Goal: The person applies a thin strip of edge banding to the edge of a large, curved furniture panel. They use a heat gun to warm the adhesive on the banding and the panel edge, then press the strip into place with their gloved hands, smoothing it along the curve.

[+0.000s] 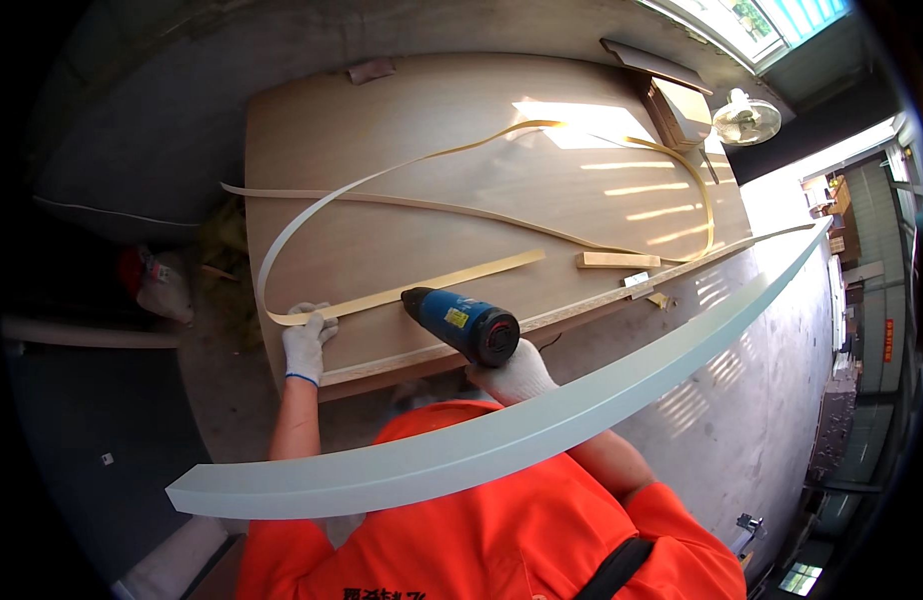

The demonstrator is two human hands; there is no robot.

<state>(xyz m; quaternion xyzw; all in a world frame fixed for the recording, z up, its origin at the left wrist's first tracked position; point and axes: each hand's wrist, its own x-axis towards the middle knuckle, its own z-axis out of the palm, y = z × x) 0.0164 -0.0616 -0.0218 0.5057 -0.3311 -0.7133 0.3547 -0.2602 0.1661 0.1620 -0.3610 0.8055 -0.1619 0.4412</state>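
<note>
My left hand (pixel 307 348), in a white glove, pinches a thin pale-yellow edge banding strip (pixel 422 290) near the left end of a wood-coloured board (pixel 462 215). From there the strip lies straight along the board toward the right, and its other part curls up in a wide loop. My gloved right hand (pixel 522 376) is closed round a blue and black heat gun (pixel 460 320). Its dark nozzle points left, close above the strip. The grip itself is mostly hidden behind the gun's body.
A long pale-grey beam (pixel 512 425) crosses between the camera and my forearms. A wooden block (pixel 618 260) lies near the board's front edge. At the far right stand stacked pieces (pixel 679 115) and a fan (pixel 747 118). A dark scrap (pixel 371 71) rests on the back edge.
</note>
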